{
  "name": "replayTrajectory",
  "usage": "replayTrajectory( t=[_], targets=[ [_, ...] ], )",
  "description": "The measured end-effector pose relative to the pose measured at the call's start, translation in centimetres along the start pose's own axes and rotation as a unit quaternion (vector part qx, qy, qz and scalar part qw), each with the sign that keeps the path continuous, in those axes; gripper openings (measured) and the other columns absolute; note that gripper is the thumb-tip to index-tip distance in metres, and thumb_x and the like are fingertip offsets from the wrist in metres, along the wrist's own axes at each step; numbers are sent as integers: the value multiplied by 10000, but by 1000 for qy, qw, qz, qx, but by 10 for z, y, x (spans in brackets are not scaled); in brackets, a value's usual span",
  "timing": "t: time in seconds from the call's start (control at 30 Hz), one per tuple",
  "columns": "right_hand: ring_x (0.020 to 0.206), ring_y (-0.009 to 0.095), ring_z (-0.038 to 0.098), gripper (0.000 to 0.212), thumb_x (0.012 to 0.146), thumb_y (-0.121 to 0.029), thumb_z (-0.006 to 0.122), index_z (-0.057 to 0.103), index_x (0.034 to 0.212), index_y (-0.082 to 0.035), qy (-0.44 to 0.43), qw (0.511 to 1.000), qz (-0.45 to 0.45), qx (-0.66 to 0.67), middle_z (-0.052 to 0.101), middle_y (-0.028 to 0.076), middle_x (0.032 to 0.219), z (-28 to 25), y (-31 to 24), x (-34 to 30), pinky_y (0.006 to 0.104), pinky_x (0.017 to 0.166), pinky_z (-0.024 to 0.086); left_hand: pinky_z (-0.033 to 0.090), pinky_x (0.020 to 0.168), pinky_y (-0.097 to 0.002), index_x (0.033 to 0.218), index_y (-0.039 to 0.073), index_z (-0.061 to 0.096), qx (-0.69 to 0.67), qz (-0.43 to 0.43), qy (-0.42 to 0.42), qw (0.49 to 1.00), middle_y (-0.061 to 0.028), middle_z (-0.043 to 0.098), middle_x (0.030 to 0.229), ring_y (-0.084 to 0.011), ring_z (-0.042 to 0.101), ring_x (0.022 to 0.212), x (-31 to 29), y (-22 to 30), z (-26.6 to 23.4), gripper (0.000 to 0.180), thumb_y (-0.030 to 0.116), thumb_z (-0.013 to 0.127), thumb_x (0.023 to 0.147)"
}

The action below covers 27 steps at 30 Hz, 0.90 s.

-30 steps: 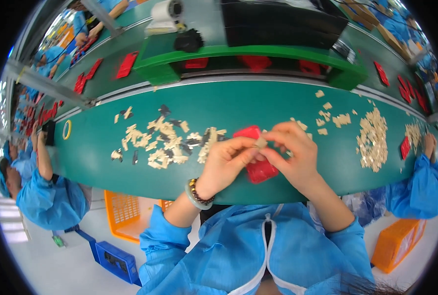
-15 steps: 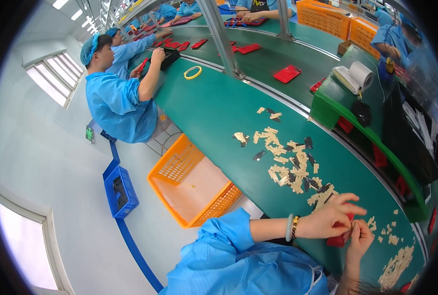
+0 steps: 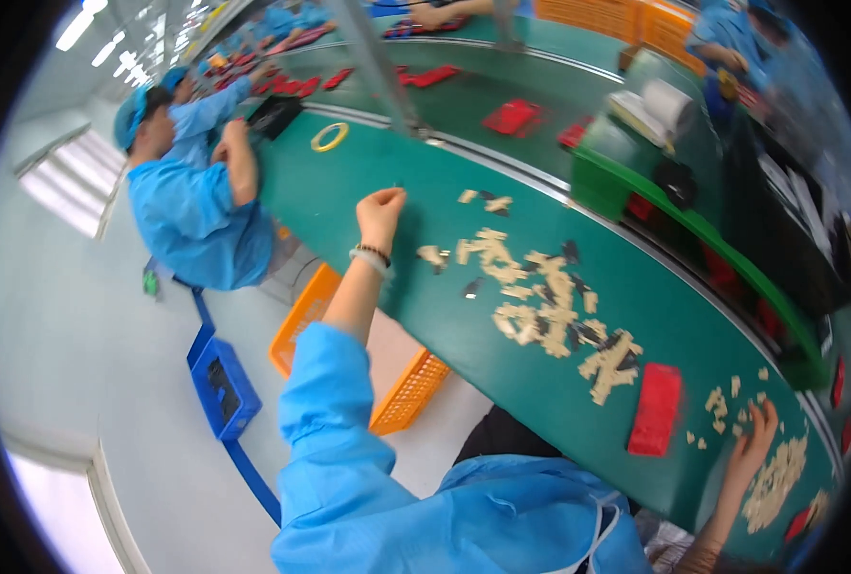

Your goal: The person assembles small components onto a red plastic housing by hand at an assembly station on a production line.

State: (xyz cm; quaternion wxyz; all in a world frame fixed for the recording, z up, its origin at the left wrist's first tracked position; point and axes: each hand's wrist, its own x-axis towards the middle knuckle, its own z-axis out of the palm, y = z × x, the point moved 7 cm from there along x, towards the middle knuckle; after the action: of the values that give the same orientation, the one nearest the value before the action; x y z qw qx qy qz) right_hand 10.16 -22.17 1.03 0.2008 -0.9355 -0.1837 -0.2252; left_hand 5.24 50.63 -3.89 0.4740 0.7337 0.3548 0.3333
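Note:
My left hand (image 3: 380,218) is stretched out over the green bench (image 3: 368,177), its fingers pinched together; a tiny sliver may show at the fingertips, too small to name. To its right lies a scattered pile of small cream and dark flat pieces (image 3: 555,301). A red flat rectangular piece (image 3: 657,409) rests on the bench between my arms, touched by neither hand. My right hand (image 3: 756,438) has its fingers apart and reaches down among small cream bits (image 3: 718,407). Just below it is a denser heap of cream pieces (image 3: 775,486).
A yellow ring (image 3: 330,137) lies farther along the bench near a co-worker (image 3: 191,206). An orange crate (image 3: 411,392) and a blue bin (image 3: 225,387) stand left. Beyond the rail, red pieces (image 3: 514,117) lie on a green belt; a green rack (image 3: 698,220) borders the right.
The hands have parted. The red piece they held together now lies on the bench. My left hand has swung far left and forward; my right has moved right to the cream bits.

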Motion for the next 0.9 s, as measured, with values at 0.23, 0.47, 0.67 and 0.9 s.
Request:
replayTrajectory(
  t=[0.23,0.47,0.67,0.9],
  targets=[
    [903,206,598,209,761,114,597,650,888,-44,-61,950,1,306,572,84,987,1,-108,42,288,703,479,507,745,-334,927,53,662,-14,629,-281,724,-77,689,999,-247,642,917,-322,218,142,201,35,704,731],
    [781,208,590,222,705,-136,791,608,813,-71,-187,912,-78,357,566,60,931,-11,-123,29,305,634,481,394,693,-332,904,82,670,-66,750,-237,614,-47,705,954,-204,583,818,-410,238,161,226,170,687,696],
    [815,216,581,231,738,-168,735,540,825,-78,-163,926,-148,307,524,39,901,-19,-124,22,329,655,501,367,671,-319,897,72,663,-63,764,-230,600,-54,710,909,-185,545,762,-424,236,159,206,159,708,716],
    [830,203,579,221,733,-171,722,534,815,-86,-170,936,-195,239,522,38,873,-12,-130,4,321,723,466,372,639,-314,852,68,665,-52,762,-216,608,-73,691,913,-184,589,809,-435,230,156,156,151,643,722]
  ],
)
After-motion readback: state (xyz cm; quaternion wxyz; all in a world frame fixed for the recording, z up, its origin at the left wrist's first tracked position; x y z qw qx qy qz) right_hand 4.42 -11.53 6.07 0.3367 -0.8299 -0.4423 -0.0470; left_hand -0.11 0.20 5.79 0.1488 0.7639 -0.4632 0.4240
